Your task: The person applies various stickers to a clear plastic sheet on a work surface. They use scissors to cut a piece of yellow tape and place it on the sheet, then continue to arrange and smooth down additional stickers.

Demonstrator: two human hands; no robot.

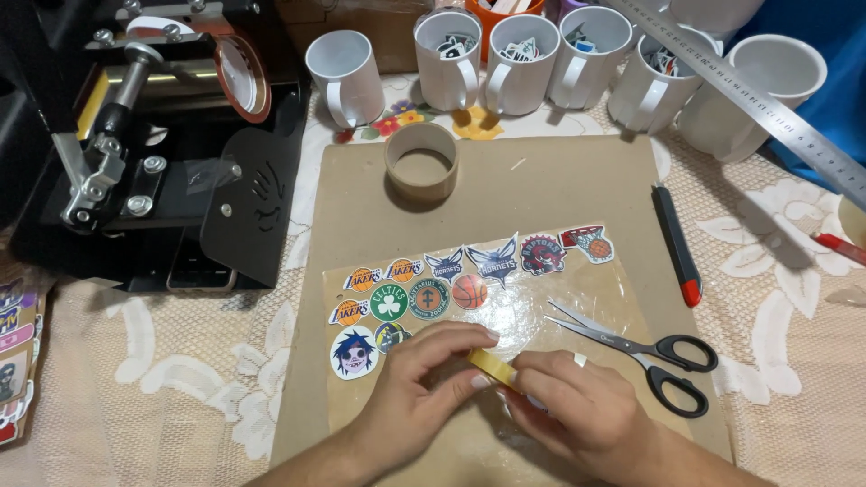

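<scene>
A table covered with a cream lace cloth (785, 361) fills the view. On its far left stands a black mug heat press (153, 144) with a metal lever and a round brown pad. In the middle lies a large brown board (559, 189), running from the far row of mugs to the near edge. A long steel ruler (749, 95) lies slantwise across the far right corner, resting over the mugs there. Six white mugs (347, 77) stand in a row along the far edge of the board, several with small printed cutouts inside. A clear plastic sheet (532, 302) rests on the near half of the board, with a scatter of round and shaped stickers (428, 296) on its left and far parts. A brown tape roll (420, 160) stands on the far part of the board, well apart from the sheet. Black-handled scissors (645, 347) lie on the right part of the sheet, blades pointing left, just right of the hands. A black and red utility knife (677, 243) lies on the board's right edge.

At the near middle, over the sheet, the left hand (419, 388) and the right hand (577, 406) meet. Both pinch a small yellow strip of tape (492, 365) between thumb and fingers, the left at its left end, the right at its right end, fingers closed narrowly on it. The strip sits just above the sheet, near the nearest stickers.
</scene>
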